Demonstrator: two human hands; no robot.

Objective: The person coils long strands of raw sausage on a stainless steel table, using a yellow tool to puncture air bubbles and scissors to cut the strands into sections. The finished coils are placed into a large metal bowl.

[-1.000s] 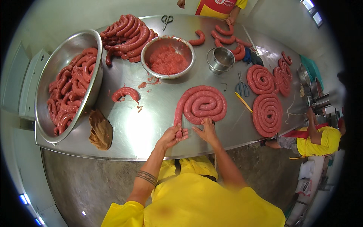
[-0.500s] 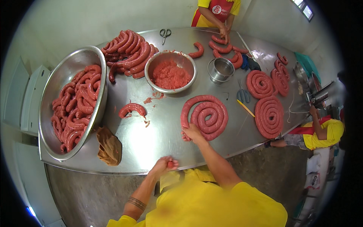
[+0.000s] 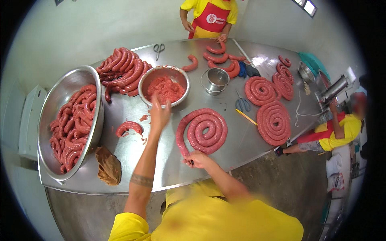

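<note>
A long raw sausage coil (image 3: 209, 132) lies in front of me on the steel table. My right hand (image 3: 196, 159) is closed around its loose outer end, close to the table's near edge. My left hand (image 3: 161, 114) is stretched forward to the near rim of a steel bowl (image 3: 185, 89) of ground meat (image 3: 165, 89). It is a little blurred, its fingers look apart, and I see nothing held in them. A short piece of sausage (image 3: 129, 127) lies left of my left forearm, with meat scraps around it.
At left stand a big steel basin (image 3: 99, 108) of sausages and a brown cloth (image 3: 108, 165). Stacked sausages (image 3: 124, 72) lie behind. Rightward are a steel pot (image 3: 218, 77), scissors (image 3: 242, 103), a yellow pen (image 3: 246, 117) and more coils (image 3: 274, 123). Two co-workers stand at the far side and right.
My left hand has swung forward from the table's near edge to the meat bowl; the small red lump in it no longer shows. My right hand has drawn the sausage end outward from the coil.
</note>
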